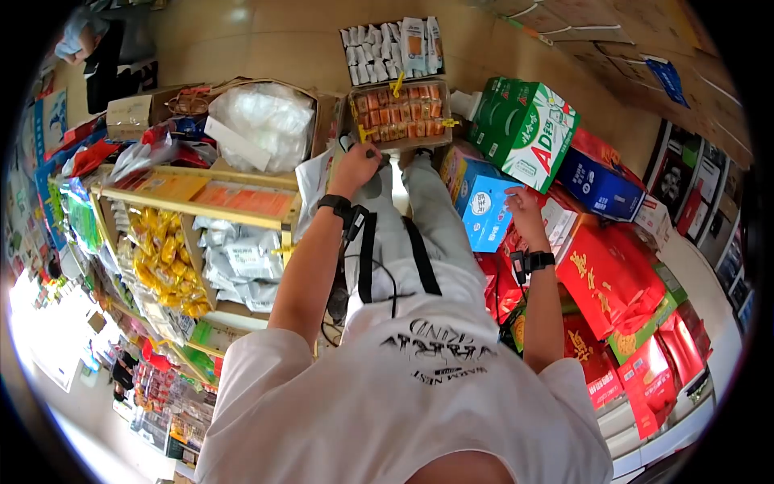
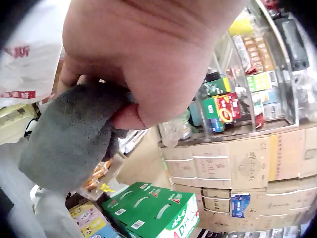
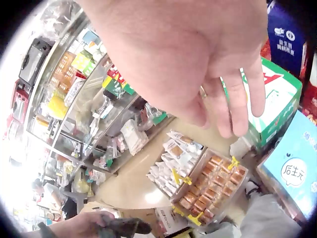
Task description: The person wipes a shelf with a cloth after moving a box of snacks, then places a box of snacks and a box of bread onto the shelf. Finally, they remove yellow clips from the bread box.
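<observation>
My left hand (image 1: pixel 355 167) grips a grey cloth beside the wooden shelf's end. In the left wrist view, the cloth (image 2: pixel 69 134) hangs folded between the thumb and fingers of that hand (image 2: pixel 143 54). The right wrist view has the cloth (image 3: pixel 130 226) at the bottom left, looking dark. My right hand (image 1: pixel 526 214) hovers by a light blue box (image 1: pixel 486 211), holding nothing. Seen up close, this hand (image 3: pixel 198 64) has its fingers loosely extended in front of a green and white carton (image 3: pixel 280 104); whether they touch it I cannot tell.
Trays of packaged snacks (image 1: pixel 401 117) stand ahead of my legs. To the left are a box of clear plastic bags (image 1: pixel 270 121) and a wooden shelf (image 1: pixel 193 194) of packets. Red gift bags (image 1: pixel 609 278) crowd the right. A person (image 1: pixel 103 52) is at the upper left.
</observation>
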`<action>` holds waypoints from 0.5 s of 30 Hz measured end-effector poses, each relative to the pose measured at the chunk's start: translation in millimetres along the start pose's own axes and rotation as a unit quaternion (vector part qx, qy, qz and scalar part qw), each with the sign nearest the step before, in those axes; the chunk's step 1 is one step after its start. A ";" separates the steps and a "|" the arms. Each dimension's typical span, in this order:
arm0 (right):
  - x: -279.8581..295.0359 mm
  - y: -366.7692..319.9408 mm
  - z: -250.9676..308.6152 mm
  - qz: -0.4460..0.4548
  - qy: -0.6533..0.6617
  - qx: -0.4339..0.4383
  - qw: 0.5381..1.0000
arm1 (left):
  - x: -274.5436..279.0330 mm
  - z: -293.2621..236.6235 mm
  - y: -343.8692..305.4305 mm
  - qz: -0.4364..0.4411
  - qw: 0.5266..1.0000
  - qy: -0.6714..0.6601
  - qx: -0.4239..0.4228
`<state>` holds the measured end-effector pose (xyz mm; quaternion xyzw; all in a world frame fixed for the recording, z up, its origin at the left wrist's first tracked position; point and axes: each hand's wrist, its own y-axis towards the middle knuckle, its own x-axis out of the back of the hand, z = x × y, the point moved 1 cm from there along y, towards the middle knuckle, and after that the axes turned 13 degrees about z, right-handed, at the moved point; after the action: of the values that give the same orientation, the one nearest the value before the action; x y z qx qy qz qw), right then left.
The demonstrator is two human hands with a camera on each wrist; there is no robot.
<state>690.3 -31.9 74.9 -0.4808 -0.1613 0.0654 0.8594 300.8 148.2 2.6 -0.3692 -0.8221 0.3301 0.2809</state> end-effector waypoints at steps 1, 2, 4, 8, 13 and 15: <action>-7.3 18.0 -2.6 -0.009 0.005 0.032 0.999 | -1.8 9.1 14.3 0.005 1.000 -0.018 0.015; -14.2 34.0 -7.9 -0.016 0.011 0.061 0.998 | -6.4 20.5 25.2 0.009 0.999 -0.022 0.023; -23.3 78.4 -15.9 0.004 0.013 0.038 0.999 | -5.3 25.6 47.5 0.015 0.998 -0.032 0.053; -38.0 176.5 -36.8 0.059 -0.007 0.044 0.997 | -20.5 70.8 108.0 0.029 0.992 -0.038 0.119; -54.4 300.4 -79.6 0.015 -0.063 0.010 0.998 | -47.7 155.9 183.6 -0.036 0.973 0.027 0.226; -55.9 334.7 -77.3 -0.016 -0.139 -0.005 0.990 | -62.0 190.7 204.6 -0.060 0.969 0.046 0.233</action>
<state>678.3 67.9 -258.2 -0.4689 -0.2872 0.1173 0.8270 287.9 139.3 -283.4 -0.2583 -0.7293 0.4775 0.4164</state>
